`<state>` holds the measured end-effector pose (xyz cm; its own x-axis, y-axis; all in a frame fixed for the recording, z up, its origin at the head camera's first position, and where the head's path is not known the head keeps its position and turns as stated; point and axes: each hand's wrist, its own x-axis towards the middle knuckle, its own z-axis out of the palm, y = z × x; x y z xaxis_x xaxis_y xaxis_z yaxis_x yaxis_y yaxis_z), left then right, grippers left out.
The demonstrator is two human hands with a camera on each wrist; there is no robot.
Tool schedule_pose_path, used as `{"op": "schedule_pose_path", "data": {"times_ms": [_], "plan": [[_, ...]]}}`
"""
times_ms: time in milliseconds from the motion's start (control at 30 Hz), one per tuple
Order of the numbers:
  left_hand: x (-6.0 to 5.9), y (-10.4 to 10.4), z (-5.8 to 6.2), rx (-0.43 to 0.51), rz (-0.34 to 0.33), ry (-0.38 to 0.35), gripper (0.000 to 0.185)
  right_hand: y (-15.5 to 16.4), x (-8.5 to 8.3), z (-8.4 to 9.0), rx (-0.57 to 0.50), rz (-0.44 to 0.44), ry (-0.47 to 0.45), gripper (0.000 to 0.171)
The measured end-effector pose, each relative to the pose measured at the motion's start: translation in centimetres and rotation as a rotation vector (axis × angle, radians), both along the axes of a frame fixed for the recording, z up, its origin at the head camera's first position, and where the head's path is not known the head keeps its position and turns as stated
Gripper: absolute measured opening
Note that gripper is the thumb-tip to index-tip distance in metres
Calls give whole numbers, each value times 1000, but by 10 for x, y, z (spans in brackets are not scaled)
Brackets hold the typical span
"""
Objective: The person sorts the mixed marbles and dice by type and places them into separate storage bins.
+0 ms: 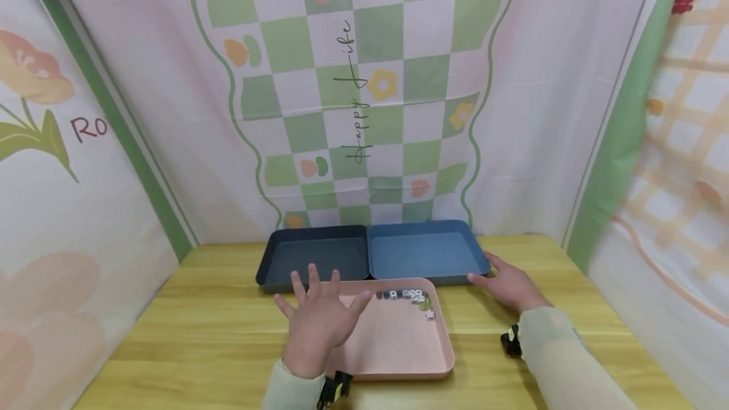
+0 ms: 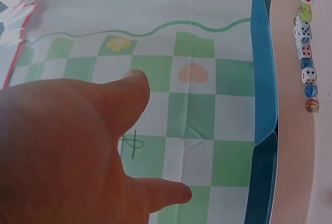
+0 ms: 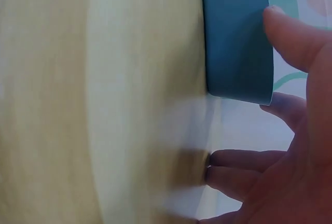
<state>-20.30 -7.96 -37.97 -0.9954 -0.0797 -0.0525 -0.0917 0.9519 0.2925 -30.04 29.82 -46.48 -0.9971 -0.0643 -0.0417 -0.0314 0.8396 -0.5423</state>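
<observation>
Shallow rectangular blue tray at the wooden counter's far edge, its left side against a shallow dark navy tray; right hand at the blue tray's near right corner, thumb touching the near rim, grip loose, fingers extended; left hand over the left side of a shallow pale-pink tray nearer the counter's near edge, grip released, fingers splayed; white spotted dice and small glass marbles line the pink tray's far edge, bending round its far right corner.
</observation>
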Motion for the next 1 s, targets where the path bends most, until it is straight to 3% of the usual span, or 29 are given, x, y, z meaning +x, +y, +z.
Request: {"op": "schedule_pose_path", "data": {"times_ms": [167, 400, 733, 1000], "plan": [[0, -7, 2, 6, -32, -1, 96, -2, -1, -1, 6, 5, 22, 98], [-6, -25, 9, 101, -143, 10, 89, -1, 1, 2, 11, -13, 23, 97], [-19, -45, 8, 355, -347, -8, 78, -7, 1, 3, -8, -25, 10, 100], [-38, -44, -4, 390, -559, 26, 55, -7, 5, 2, 19, -29, 9, 97]]}}
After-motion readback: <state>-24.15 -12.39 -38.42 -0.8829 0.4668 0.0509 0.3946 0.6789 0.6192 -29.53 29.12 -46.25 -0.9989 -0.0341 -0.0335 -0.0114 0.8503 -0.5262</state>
